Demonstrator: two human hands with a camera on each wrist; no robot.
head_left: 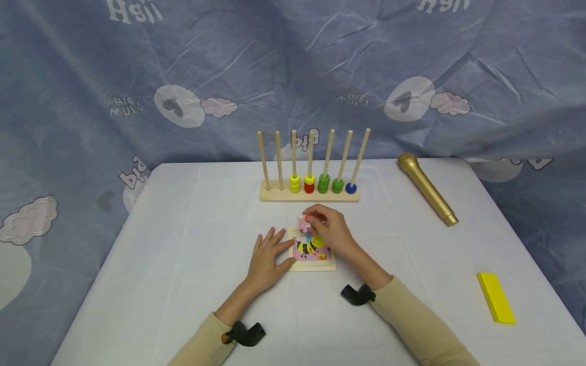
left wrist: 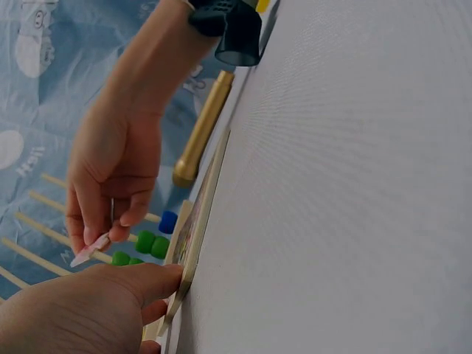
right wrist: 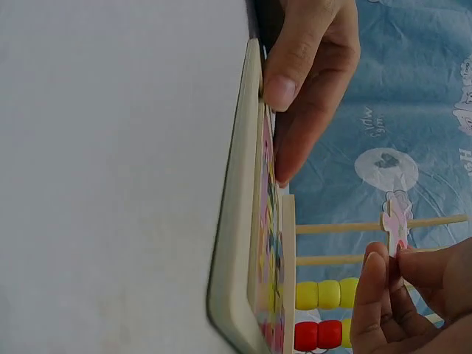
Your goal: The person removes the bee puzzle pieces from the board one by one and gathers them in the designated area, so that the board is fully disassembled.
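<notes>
A wooden puzzle board (head_left: 313, 266) with a bee picture lies on the white table. My left hand (head_left: 267, 260) rests at its left side, thumb and index finger touching the frame. In the left wrist view the left thumb (left wrist: 158, 280) presses on the board's edge. My right hand (head_left: 334, 231) pinches a pink puzzle piece (head_left: 303, 222) between thumb and fingers, just above the board's far edge. In the right wrist view the puzzle piece (right wrist: 396, 225) is raised clear of the board, gripped by its lower end.
Behind the board stands a wooden peg rack (head_left: 310, 197) with yellow, red, green and blue beads. A gold microphone (head_left: 428, 189) lies at the back right. A yellow block (head_left: 496, 298) lies near the right edge. Black cameras sit on both wrists.
</notes>
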